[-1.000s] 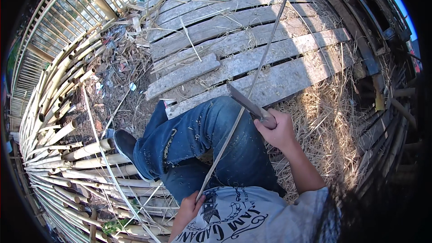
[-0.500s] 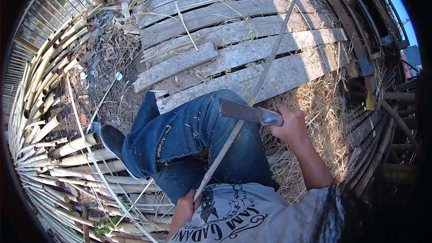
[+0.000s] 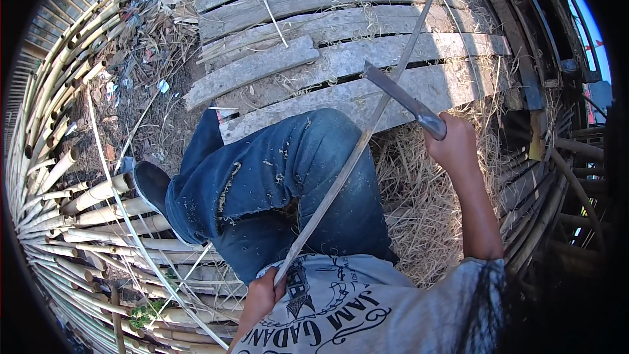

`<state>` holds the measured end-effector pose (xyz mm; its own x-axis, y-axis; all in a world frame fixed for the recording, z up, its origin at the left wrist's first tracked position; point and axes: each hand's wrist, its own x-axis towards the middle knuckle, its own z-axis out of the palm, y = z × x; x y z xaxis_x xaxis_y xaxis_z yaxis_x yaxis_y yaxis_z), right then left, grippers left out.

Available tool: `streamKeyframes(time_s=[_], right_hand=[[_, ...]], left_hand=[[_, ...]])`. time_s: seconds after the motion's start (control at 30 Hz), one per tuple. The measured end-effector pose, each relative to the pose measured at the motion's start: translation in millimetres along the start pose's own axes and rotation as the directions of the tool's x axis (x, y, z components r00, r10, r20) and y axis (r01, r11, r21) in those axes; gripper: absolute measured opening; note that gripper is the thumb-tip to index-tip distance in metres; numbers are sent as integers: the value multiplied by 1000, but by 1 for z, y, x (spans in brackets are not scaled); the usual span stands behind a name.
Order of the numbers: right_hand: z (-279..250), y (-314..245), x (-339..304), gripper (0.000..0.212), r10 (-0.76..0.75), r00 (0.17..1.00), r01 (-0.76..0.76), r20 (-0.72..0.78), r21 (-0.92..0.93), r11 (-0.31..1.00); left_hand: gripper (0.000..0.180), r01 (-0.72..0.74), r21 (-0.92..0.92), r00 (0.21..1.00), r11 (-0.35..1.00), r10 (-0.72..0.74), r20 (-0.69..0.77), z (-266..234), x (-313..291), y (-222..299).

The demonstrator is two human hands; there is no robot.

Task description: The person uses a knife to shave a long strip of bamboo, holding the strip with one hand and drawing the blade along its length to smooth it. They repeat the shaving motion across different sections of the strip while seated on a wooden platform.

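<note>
My left hand (image 3: 263,294) is closed round the near end of a long, thin bamboo strip (image 3: 341,182), close to my shirt. The strip slants up to the right across my raised thigh and on over the wooden slats. In my right hand (image 3: 453,141) is the grip of a machete (image 3: 401,93) with a wide dark blade and a metal collar. Its blade points up and to the left, over the slats, and crosses the line of the strip in this view. Whether blade and strip touch, I cannot tell.
A platform of weathered wooden slats (image 3: 367,52) lies ahead, with a loose short board (image 3: 252,72) on it. Cut bamboo poles (image 3: 98,249) are stacked at the left. Fine bamboo shavings (image 3: 432,223) heap beside my right leg. Dark beams (image 3: 514,46) stand at the far right.
My right hand has moved up and to the right, and the machete blade has swung upward off the part of the strip by my knee. My left hand keeps its hold.
</note>
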<state>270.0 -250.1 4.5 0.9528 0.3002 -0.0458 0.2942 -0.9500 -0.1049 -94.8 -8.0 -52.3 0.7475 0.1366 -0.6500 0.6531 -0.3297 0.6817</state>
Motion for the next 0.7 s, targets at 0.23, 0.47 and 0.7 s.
streamKeyframes(time_s=[0.23, 0.47, 0.7], right_hand=[[43, -2, 18, 17, -306, 941, 324, -143, 122, 938], [-20, 84, 80, 27, 388, 915, -404, -112, -260, 877], [23, 54, 1, 21, 303, 947, -240, -107, 392, 888]], left_hand=[[11, -32, 104, 996, 994, 40, -82, 0, -3, 20], [14, -27, 96, 994, 995, 37, -103, 6, -24, -2], [13, -63, 59, 992, 996, 69, -104, 7, -18, -1]])
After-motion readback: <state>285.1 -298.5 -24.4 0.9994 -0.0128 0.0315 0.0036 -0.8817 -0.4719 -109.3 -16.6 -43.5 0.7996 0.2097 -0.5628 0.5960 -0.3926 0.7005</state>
